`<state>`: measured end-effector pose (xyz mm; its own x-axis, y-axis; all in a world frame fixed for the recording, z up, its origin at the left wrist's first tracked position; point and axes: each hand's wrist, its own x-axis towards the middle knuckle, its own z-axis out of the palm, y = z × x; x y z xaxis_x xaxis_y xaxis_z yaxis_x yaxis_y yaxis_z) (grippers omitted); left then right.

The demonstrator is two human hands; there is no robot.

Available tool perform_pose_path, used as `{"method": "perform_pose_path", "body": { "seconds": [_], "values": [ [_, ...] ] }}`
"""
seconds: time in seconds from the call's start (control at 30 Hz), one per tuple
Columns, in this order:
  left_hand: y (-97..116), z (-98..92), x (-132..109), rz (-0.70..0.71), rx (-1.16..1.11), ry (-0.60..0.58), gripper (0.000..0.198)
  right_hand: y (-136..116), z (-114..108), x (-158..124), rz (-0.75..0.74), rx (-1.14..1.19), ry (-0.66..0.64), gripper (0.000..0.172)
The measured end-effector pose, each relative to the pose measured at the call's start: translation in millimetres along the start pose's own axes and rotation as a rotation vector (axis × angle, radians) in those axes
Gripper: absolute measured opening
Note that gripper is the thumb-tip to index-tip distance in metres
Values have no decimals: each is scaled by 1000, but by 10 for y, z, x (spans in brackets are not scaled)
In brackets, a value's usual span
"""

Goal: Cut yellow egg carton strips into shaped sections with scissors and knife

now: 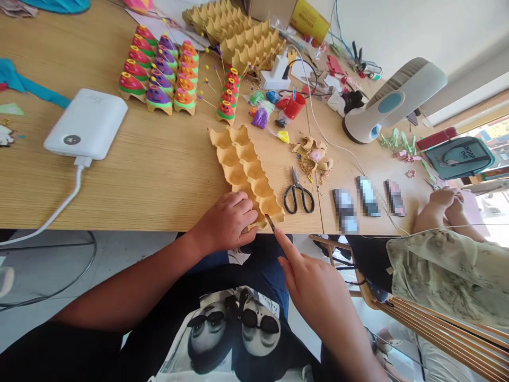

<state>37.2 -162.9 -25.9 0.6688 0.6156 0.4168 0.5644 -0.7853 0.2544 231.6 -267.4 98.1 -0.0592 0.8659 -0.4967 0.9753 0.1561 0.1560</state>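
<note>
A yellow egg-carton strip [244, 162] lies on the wooden table [159, 175], its near end at the front edge. My left hand [226, 223] is curled over that near end and presses it down. My right hand [314, 289] hovers below the table edge, closed round a thin blade tool [270, 222] with the index finger stretched along it. The blade's tip touches the carton's near corner. Black scissors [298, 195] lie just right of the carton.
Rows of painted carton cones [163, 74] stand at the back left, more egg trays [238, 37] behind. A white power bank [87, 124] with cable lies left. Cardboard scraps [312, 154], a white fan [393, 98] and another person's hands [441, 209] are at the right.
</note>
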Motion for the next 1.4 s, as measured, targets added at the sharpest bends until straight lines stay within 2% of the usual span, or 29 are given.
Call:
{"method": "perform_pose_path", "body": {
  "seconds": [0.1, 0.37, 0.63, 0.9, 1.17, 1.4],
  "values": [
    [-6, 6, -4, 6, 11, 7, 22, -8, -11, -12, 10, -9, -16, 63],
    [-5, 7, 3, 32, 58, 24, 21, -68, -48, 194, 12, -4, 32, 61],
    [-5, 7, 10, 22, 36, 22, 18, -19, 30, -32, 23, -49, 24, 61],
    [-8, 11, 5, 35, 52, 26, 20, -99, -34, 122, 18, -28, 53, 60],
    [-9, 15, 8, 21, 6, 32, 17, -23, 30, -85, 29, -58, 38, 60],
    [-19, 15, 3, 47, 56, 26, 20, -94, -78, 134, 25, -18, 37, 60]
  ]
}}
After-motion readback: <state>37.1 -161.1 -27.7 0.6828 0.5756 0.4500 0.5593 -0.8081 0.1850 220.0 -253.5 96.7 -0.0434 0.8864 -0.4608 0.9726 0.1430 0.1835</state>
